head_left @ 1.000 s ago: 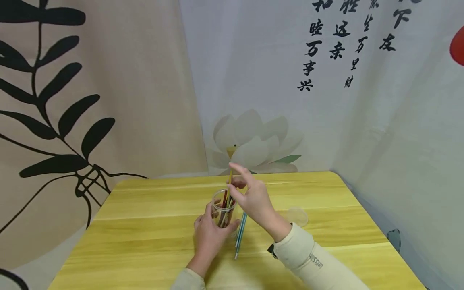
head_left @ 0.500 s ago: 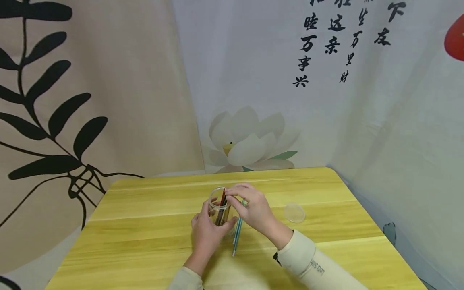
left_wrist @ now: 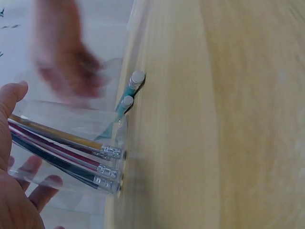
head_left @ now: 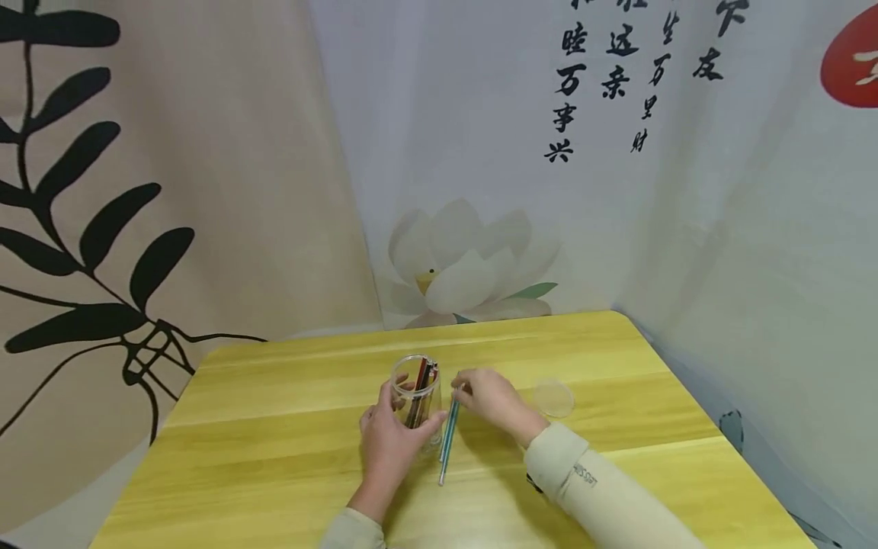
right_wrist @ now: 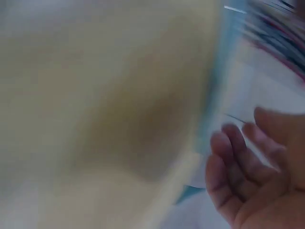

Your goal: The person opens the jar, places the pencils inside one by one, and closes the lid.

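Transparent plastic cylindrical cup (head_left: 416,396), loaded with pencils, is standing mid-table on the yellow wooden table (head_left: 274,457); the left hand (head_left: 392,442) is wrapping its wall. The right hand (head_left: 495,398) is reaching the teal pencils (head_left: 447,438) lying beside it, grip undeterminable.

Left wrist view: the cup is showing thin, light, probably slippery walls; hold mid-wall.

Right wrist view: blurred; fingers (right_wrist: 228,157) are appearing loosely spread.

light: bright, even, soft shadows | head: sharp | left wrist: partly blurred | right wrist: heavy motion blur
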Tool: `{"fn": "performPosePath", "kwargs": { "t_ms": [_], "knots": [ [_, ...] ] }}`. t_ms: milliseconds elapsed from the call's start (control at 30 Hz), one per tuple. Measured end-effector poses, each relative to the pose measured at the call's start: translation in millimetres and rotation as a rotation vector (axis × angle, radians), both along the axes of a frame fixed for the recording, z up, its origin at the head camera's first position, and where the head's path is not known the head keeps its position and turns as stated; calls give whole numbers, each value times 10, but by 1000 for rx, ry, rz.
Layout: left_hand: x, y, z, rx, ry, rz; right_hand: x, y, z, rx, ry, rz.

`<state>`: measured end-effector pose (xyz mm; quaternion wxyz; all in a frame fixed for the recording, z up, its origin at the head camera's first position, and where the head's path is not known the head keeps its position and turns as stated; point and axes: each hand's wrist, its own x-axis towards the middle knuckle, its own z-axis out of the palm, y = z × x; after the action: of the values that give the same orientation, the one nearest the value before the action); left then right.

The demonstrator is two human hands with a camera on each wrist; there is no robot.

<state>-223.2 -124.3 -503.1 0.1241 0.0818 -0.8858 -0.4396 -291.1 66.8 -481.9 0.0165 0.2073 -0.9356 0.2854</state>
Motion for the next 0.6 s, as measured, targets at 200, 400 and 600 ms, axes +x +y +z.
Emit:
{"fn": "performPosePath", "kwargs": {
  "t_ms": [200, 400, 600],
  "knots": [
    [-15, 20, 8, 2, 13, 2, 16, 36, -273, 226, 64, 60],
    [-13, 3, 2, 5, 19, 11, 8, 21, -256, 286, -11, -41],
    [-15, -16, -9, 2, 23, 19, -57, 141, -231, 192, -213, -206]
  ]
}}
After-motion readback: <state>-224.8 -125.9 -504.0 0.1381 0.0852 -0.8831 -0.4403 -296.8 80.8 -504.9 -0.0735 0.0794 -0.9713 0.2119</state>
